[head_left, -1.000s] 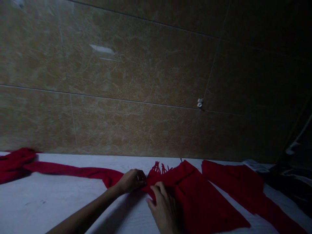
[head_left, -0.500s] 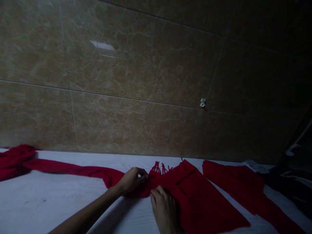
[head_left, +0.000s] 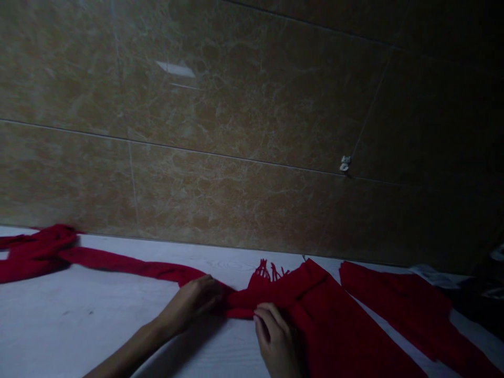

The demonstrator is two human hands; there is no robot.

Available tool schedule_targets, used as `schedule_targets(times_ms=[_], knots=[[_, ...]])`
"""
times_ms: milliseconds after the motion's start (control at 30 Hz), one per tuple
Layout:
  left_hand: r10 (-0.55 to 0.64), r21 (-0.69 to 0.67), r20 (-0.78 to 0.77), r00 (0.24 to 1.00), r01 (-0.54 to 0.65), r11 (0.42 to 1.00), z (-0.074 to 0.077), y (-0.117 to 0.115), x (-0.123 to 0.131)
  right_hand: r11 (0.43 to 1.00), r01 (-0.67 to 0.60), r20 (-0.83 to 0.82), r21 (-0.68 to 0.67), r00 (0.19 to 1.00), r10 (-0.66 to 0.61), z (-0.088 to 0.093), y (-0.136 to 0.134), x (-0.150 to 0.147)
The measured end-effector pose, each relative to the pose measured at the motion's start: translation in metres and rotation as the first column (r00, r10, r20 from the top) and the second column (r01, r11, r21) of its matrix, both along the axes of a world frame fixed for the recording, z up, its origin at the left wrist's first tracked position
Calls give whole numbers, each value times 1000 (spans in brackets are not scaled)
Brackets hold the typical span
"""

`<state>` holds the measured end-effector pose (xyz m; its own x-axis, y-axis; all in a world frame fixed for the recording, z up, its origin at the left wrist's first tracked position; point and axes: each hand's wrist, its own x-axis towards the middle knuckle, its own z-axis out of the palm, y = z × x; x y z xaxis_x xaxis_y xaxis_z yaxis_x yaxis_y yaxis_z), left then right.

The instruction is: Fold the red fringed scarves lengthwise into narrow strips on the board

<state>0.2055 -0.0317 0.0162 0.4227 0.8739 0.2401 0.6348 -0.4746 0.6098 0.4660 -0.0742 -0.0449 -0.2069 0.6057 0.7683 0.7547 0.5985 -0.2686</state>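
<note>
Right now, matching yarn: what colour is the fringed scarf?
The scarf is solid deep red, clearest in the head view.

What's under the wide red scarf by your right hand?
The red scarf lies on a white wood-grain table, seen along its edges; anything directly beneath the fabric is covered.
</note>
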Motion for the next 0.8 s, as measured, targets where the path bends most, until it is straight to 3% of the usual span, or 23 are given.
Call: schedule_targets(times_ms=[100,267,400,600,800], knots=[[24,47,-74,997,-21,999,-2,-8,0,998,-56,6,-14,998,56,-1,1,2],[168,80,-303,938,-151,985,-5,-10,1,998,-56,26,-8,998,56,0,0,1],[159,91,-403,901,-133,987,-8,-8,1,998,-55,10,43,998,54,0,1,-1],[206,207,-427,881,-127,970,-19,-10,-2,997,-81,36,-8,996,81,-10,6,8],[221,230,-412,884,-134,964,-31,-13,-5,992,-128,25,21,992,128,-12,11,11]])
